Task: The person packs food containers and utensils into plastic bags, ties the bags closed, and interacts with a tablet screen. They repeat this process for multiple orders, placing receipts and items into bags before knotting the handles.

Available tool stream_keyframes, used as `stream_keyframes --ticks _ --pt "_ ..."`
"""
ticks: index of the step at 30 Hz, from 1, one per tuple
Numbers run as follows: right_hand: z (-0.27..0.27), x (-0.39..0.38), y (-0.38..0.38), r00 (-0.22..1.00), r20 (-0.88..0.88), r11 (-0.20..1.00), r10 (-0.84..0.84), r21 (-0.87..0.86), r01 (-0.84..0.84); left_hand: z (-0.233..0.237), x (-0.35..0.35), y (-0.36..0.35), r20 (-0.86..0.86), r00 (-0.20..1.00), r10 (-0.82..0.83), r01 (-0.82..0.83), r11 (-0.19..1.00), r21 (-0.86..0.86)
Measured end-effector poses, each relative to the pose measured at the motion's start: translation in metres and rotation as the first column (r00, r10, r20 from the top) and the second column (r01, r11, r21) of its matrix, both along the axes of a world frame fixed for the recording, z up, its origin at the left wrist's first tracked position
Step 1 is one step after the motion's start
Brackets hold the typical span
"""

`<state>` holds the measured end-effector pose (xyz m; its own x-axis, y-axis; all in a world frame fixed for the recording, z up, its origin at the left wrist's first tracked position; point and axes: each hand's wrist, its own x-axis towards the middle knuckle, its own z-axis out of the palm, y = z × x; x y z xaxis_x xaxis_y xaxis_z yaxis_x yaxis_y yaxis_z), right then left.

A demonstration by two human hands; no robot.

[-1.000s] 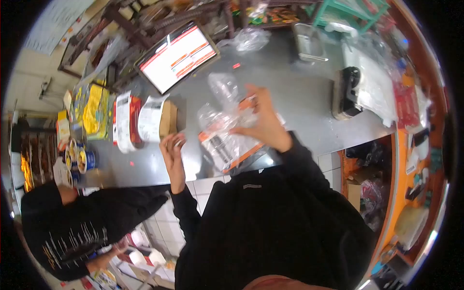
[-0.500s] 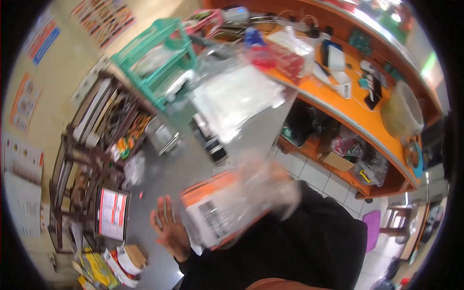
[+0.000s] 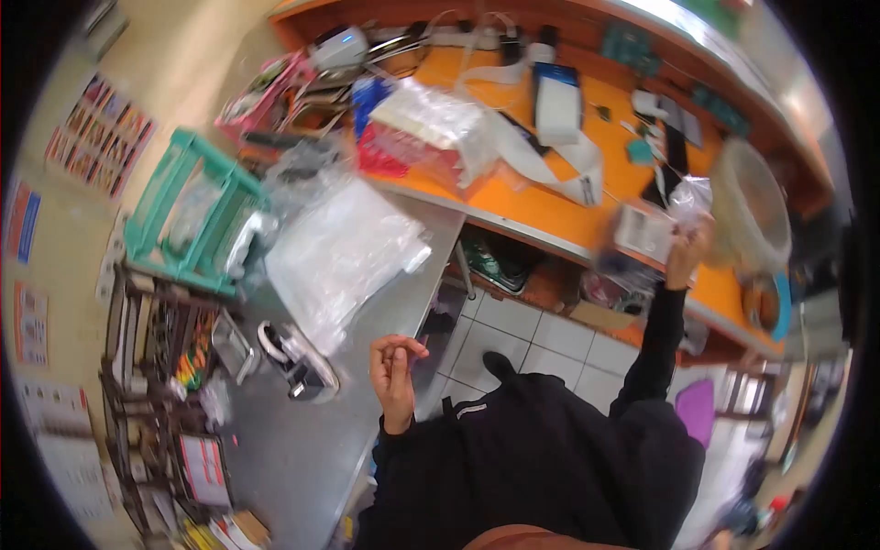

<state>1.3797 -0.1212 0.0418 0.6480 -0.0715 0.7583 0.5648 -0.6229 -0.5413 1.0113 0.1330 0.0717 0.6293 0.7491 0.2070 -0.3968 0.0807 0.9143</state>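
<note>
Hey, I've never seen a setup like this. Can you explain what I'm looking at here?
There's no robot: these are a person's own two bare hands. One camera, worn on the head, looks forward and down, and its wide lens bends everything.

The right hand grips a clear plastic bag by its gathered top; a boxy, partly white package, blurred, seems to hang in it by the orange counter. The left hand is loosely curled, with nothing plainly in it.

On the grey metal table lie a flat stack of whitish, translucent plastic and a rectangular silver metal tray. A green plastic rack stands at its far end.
</note>
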Motion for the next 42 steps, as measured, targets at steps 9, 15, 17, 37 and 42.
stream_keyframes --ticks 9,15,17,37,42 --pt "0.0 -0.149 0.291 -0.088 -0.382 -0.057 0.92 0.09 -0.994 -0.024 -0.047 -0.035 -0.249 0.914 0.319 -0.349 0.933 -0.087" --pt "-0.109 -0.212 0.484 0.02 -0.476 -0.347 0.879 -0.668 -0.658 -0.039 -0.119 -0.065 -0.35 0.725 0.593 -0.646 0.762 -0.047" --pt "-0.09 -0.206 0.5 0.044 -0.614 -0.543 0.788 -0.727 -0.42 -0.049 -0.141 -0.077 -0.342 0.642 0.686 -0.742 0.668 -0.054" --pt "-0.015 -0.138 0.58 -0.041 -0.168 -0.157 0.985 -0.77 -0.618 -0.05 -0.168 -0.123 -0.087 0.62 0.78 -0.784 0.621 -0.019" --pt "0.111 -0.139 0.537 0.25 0.169 0.3 0.953 -0.627 -0.719 0.003 -0.169 -0.048 0.273 0.47 0.839 -0.71 0.176 0.682"
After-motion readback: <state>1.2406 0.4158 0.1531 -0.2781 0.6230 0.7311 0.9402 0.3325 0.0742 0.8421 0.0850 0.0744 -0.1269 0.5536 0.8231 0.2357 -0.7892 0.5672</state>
